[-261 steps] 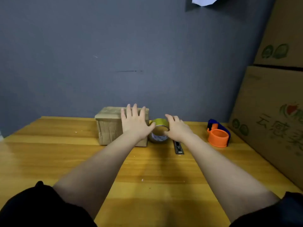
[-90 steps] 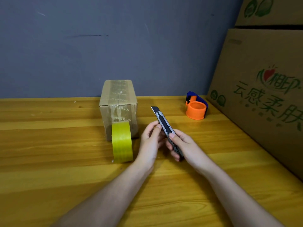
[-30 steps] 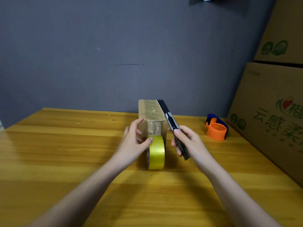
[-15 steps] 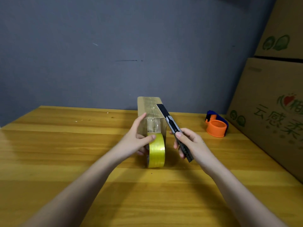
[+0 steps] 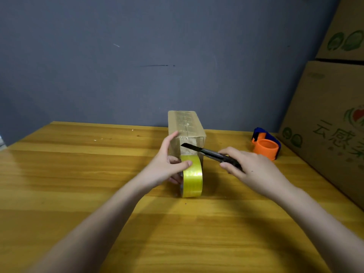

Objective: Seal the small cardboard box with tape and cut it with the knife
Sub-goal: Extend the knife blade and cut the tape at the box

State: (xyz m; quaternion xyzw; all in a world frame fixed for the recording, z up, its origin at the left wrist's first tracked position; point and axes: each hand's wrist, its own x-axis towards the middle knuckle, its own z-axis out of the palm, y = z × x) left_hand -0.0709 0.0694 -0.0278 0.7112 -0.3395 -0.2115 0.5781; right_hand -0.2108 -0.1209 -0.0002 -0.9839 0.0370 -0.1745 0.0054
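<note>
Since half a second ago the knife (image 5: 211, 154) has swung down from a steep upward slant to lie nearly level, blade out, its tip now across the near face of the box (image 5: 187, 133), just above the tape roll (image 5: 192, 176). We cannot tell whether the blade touches the strip of tape there.

The box sits on the table (image 5: 78, 174) toward the far edge, narrow end facing us, clear tape along its top and down the near face. The yellow tape roll stands on edge right against that near face.

Our left hand (image 5: 167, 166) grips the roll: thumb curled over the top of it, lower fingers around its left side, index finger reaching up along the box's left front corner. Our right hand (image 5: 250, 168) is closed around the knife handle, thumb on the near side, fingers over the top.

Off right, well apart, an orange and blue tape dispenser (image 5: 266, 145) sits beside large printed cartons (image 5: 331, 119). Grey wall (image 5: 137, 66) behind.
</note>
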